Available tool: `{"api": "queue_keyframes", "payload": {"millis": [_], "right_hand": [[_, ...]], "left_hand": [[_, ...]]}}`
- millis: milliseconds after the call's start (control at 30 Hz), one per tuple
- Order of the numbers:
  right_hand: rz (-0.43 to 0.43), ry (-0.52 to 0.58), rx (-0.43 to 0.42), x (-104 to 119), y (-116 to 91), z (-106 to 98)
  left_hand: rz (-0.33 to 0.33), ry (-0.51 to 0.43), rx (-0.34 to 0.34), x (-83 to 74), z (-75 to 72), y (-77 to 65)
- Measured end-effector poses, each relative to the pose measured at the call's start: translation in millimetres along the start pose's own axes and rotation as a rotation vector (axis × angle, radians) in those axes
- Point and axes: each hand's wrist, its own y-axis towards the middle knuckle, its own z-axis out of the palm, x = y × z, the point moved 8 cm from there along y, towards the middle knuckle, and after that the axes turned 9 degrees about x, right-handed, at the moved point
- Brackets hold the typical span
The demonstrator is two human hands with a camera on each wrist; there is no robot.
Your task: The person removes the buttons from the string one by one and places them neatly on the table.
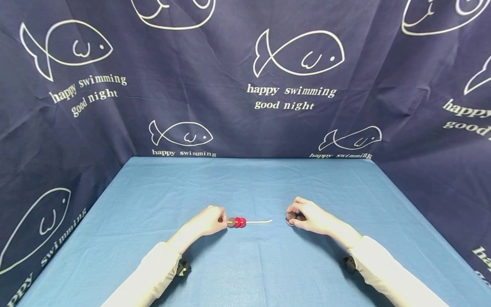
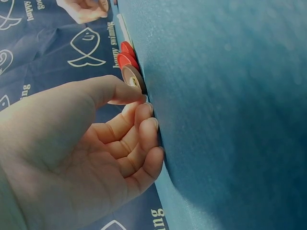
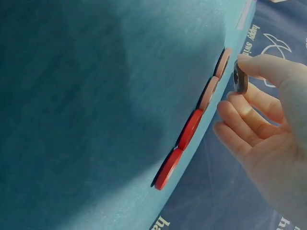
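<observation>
While the left hand (image 1: 209, 220) pinches a white string (image 1: 257, 221) bearing three buttons (image 1: 237, 222), the right hand (image 1: 313, 217) grips a dark button (image 3: 241, 79).

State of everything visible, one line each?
String: right end free
Left hand: pinching string's left end
Strung brown button: threaded
Strung red buttons (two): threaded, bunched
Held brown button: pinched, unthreaded
Right hand: pinching it
Loose brown buttons (two): flat
Loose red buttons (two): flat
</observation>
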Motion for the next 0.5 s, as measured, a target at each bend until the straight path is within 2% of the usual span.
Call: {"api": "queue_keyframes", "payload": {"millis": [300,500], "right_hand": [[-0.026,-0.058,-0.051,0.1,-6.0,-6.4],[-0.012,-0.073,-0.037,-1.4,-7.5,-6.4]], "left_hand": [[0.005,-0.004,-0.003,-0.1,-0.5,-0.1],[0.004,0.003,-0.008,-0.6,-0.8,-0.4]]}}
